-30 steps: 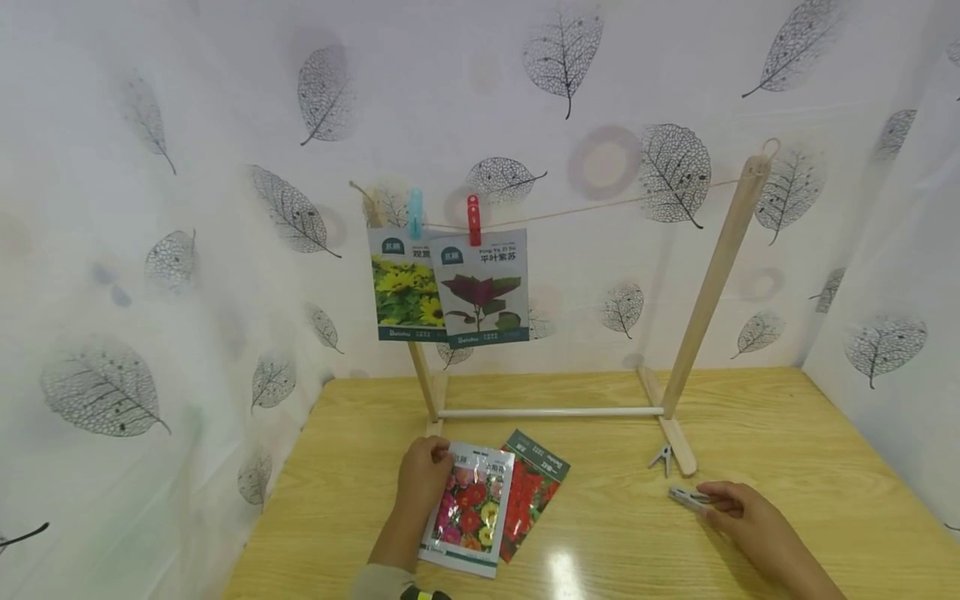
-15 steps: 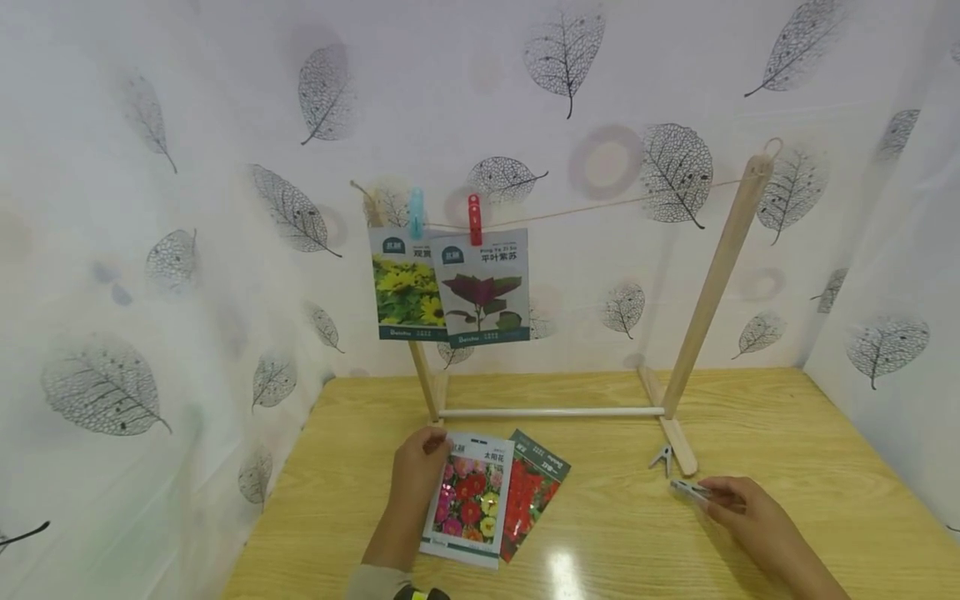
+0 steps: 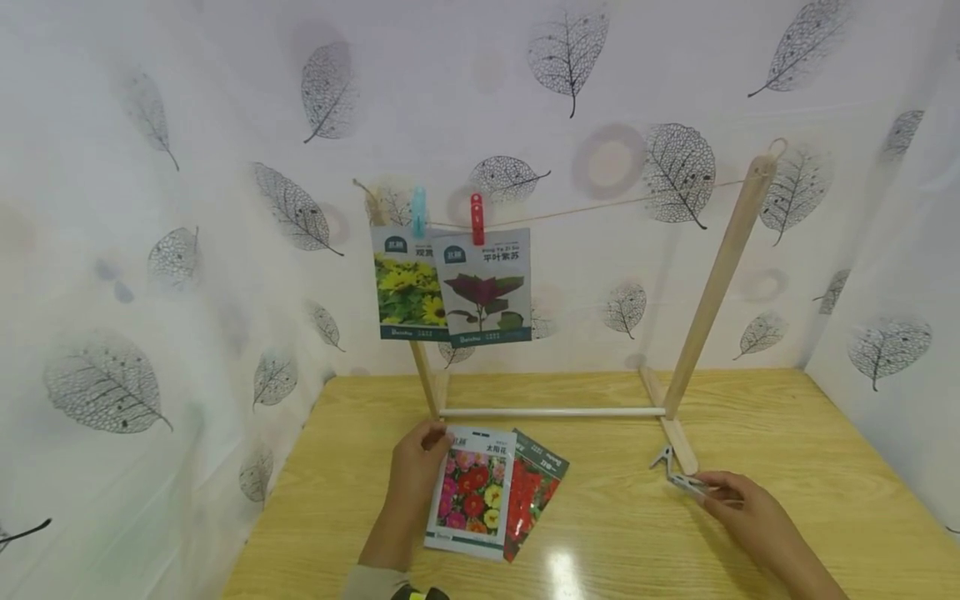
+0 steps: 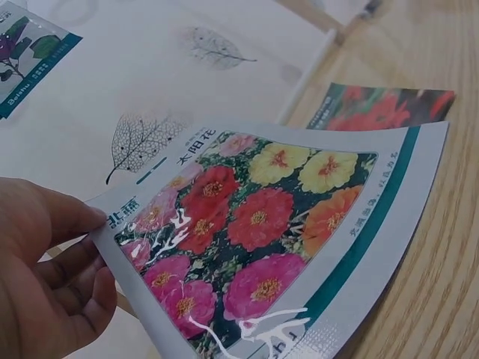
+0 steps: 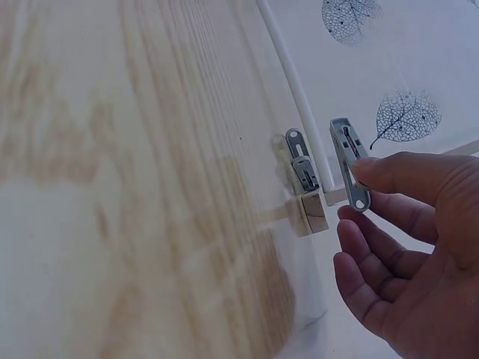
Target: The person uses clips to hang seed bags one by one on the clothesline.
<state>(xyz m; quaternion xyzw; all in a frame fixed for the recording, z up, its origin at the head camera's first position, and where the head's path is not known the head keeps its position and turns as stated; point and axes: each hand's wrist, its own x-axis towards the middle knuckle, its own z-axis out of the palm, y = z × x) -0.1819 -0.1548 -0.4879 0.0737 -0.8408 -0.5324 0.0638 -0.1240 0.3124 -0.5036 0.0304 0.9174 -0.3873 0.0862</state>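
Note:
My left hand pinches the upper left corner of a seed packet with a picture of pink, red and yellow flowers. In the left wrist view that packet is tilted up off the table. Partly beneath it in the head view lies a second packet with red flowers. Between thumb and fingers my right hand holds a grey clothespin. Another grey clothespin rests by the foot of the wooden stand, just beyond the one I hold.
A wooden stand with a white crossbar carries a string. From it hang a yellow-flower packet under a light blue clothespin and a purple-leaf packet under a red clothespin. Leaf-patterned cloth surrounds the table.
My left hand has raised the flower packet a little and drawn it slightly away from me. My right hand has shifted slightly upward in the head view with its clothespin.

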